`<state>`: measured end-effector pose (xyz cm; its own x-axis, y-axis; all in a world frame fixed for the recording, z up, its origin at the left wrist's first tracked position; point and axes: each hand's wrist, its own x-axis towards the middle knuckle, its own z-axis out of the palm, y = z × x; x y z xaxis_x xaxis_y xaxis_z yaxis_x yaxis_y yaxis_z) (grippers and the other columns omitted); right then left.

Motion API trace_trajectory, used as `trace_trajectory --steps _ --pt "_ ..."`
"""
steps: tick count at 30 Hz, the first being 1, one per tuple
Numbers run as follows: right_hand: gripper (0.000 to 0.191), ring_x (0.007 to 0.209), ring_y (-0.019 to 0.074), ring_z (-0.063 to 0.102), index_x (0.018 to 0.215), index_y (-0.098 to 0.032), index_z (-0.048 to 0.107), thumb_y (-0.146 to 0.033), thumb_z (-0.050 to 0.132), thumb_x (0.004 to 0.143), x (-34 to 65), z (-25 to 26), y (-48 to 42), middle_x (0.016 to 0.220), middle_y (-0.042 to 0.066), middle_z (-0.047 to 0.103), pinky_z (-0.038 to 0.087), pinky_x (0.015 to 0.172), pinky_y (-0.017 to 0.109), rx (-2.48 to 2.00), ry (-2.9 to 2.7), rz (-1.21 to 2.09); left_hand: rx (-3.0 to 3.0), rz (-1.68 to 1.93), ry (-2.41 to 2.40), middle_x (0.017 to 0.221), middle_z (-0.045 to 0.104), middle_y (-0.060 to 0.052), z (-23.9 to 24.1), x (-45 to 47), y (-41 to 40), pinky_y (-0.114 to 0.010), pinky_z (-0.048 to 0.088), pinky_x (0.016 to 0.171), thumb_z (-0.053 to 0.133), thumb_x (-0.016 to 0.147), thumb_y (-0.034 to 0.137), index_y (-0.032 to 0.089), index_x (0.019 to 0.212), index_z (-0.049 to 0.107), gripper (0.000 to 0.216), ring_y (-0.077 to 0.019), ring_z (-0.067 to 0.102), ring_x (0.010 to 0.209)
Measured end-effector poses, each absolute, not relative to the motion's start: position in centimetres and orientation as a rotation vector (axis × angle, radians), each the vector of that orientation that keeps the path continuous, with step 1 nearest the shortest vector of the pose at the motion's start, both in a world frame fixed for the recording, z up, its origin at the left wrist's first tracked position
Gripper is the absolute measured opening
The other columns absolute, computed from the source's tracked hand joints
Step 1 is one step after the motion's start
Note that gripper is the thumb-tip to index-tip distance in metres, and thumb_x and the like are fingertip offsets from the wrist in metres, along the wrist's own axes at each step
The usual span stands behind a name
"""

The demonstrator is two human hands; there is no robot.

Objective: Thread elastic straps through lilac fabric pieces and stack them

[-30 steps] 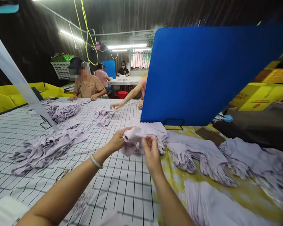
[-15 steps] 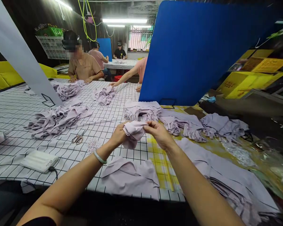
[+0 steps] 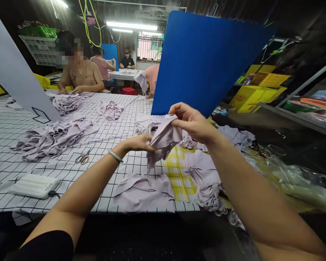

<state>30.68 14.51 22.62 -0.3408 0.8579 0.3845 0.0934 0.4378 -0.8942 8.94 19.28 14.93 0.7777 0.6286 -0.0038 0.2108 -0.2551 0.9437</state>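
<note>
My left hand (image 3: 139, 142) pinches the lower left side of a pale lilac fabric piece (image 3: 167, 136). My right hand (image 3: 192, 122) is higher, closed on its upper edge with thumb and fingertips. Between them the piece hangs above the table, slanted and creased. Beneath it, near the table's front edge, another lilac fabric piece (image 3: 145, 195) lies spread out. Behind the held piece a lilac stack (image 3: 142, 121) is partly hidden. More layered pieces (image 3: 203, 166) with trailing strips lie beside my right forearm.
Scissors (image 3: 84, 156) and a white power bank (image 3: 34, 185) with a cable lie to the left. A loose lilac heap (image 3: 57, 139) lies beyond them. A blue board (image 3: 190, 61) and a white panel (image 3: 19, 65) stand on the table. Several co-workers sit farther back.
My right hand has risen, drawing the bunched fabric piece out between both hands. The view has shifted. Across the table, a co-worker in pink has lifted a piece of cloth.
</note>
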Motion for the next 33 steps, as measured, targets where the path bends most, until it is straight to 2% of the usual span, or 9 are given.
trace_trajectory --steps 4,7,13,15,18,20,22,27,33 --pt "0.025 0.085 0.0139 0.057 0.100 -0.023 0.058 -0.019 0.069 0.078 34.6 23.5 12.5 0.094 0.000 0.060 0.047 0.071 0.027 -0.917 -1.656 0.887 1.736 0.485 0.657 0.088 0.074 -0.009 15.5 6.4 18.2 -0.039 0.058 0.081 0.085 0.063 0.022 0.018 0.085 0.077 0.024 -0.0284 0.071 0.089" --pt "0.032 0.087 0.0151 0.059 0.106 -0.024 0.060 -0.019 0.071 0.076 36.4 22.6 11.1 0.095 0.001 0.062 0.048 0.071 0.027 -0.965 -1.601 0.915 1.586 0.451 0.668 0.084 0.074 -0.011 16.5 3.6 17.1 -0.036 0.059 0.066 0.086 0.064 0.025 0.015 0.088 0.076 0.028 -0.0254 0.071 0.074" --pt "0.044 0.080 0.0163 0.063 0.116 -0.021 0.059 -0.024 0.073 0.075 36.7 16.1 15.1 0.096 0.004 0.066 0.051 0.066 0.028 -1.158 -1.562 1.137 1.634 0.406 0.895 0.071 0.069 -0.007 14.5 0.8 19.7 -0.027 0.052 0.054 0.085 0.063 0.036 0.016 0.076 0.072 0.027 -0.0181 0.063 0.061" --pt "0.044 0.074 0.0153 0.062 0.116 -0.020 0.059 -0.018 0.070 0.073 36.3 12.7 17.7 0.092 0.003 0.066 0.051 0.065 0.027 -1.431 -1.602 1.027 1.788 0.453 1.150 0.073 0.068 -0.007 12.0 1.1 21.6 -0.029 0.052 0.057 0.077 0.071 0.038 0.017 0.076 0.071 0.023 -0.0186 0.063 0.065" --pt "0.043 0.079 0.0166 0.062 0.109 -0.018 0.062 -0.006 0.066 0.067 36.1 7.4 20.0 0.090 0.003 0.064 0.052 0.074 0.030 -1.770 -1.627 0.778 1.939 0.539 1.536 0.093 0.069 -0.010 7.7 2.4 23.2 -0.039 0.053 0.079 0.064 0.078 0.028 0.017 0.089 0.069 0.016 -0.0260 0.064 0.091" --pt "0.041 0.086 0.0192 0.061 0.106 -0.018 0.062 -0.004 0.065 0.067 36.4 4.5 19.8 0.094 0.005 0.063 0.050 0.083 0.034 -1.839 -1.634 0.697 1.964 0.592 1.649 0.110 0.066 -0.013 5.2 3.3 22.9 -0.047 0.047 0.096 0.060 0.078 0.022 0.017 0.098 0.067 0.022 -0.0308 0.057 0.111" --pt "0.035 0.093 0.0210 0.061 0.105 -0.018 0.063 -0.008 0.063 0.072 36.8 2.3 18.6 0.101 0.007 0.063 0.049 0.088 0.035 -1.878 -1.669 0.641 2.006 0.597 1.678 0.118 0.063 -0.013 3.2 4.0 21.6 -0.050 0.040 0.104 0.060 0.079 0.023 0.017 0.102 0.065 0.024 -0.0327 0.051 0.118" --pt "0.029 0.096 0.0208 0.061 0.106 -0.019 0.064 -0.011 0.056 0.079 36.5 -0.5 15.9 0.104 0.008 0.062 0.047 0.088 0.032 -1.918 -1.797 0.554 2.326 0.453 1.646 0.112 0.064 -0.011 0.8 3.7 17.9 -0.047 0.046 0.096 0.062 0.082 0.035 0.019 0.100 0.065 0.025 -0.0315 0.055 0.108" --pt "0.027 0.099 0.0264 0.057 0.107 -0.016 0.064 -0.013 0.056 0.081 34.9 -2.3 16.7 0.102 0.012 0.062 0.043 0.088 0.036 -2.037 -1.827 0.378 2.541 0.228 1.678 0.112 0.065 -0.012 0.9 4.3 16.5 -0.046 0.046 0.090 0.058 0.085 0.036 0.018 0.101 0.064 0.025 -0.0302 0.059 0.102"
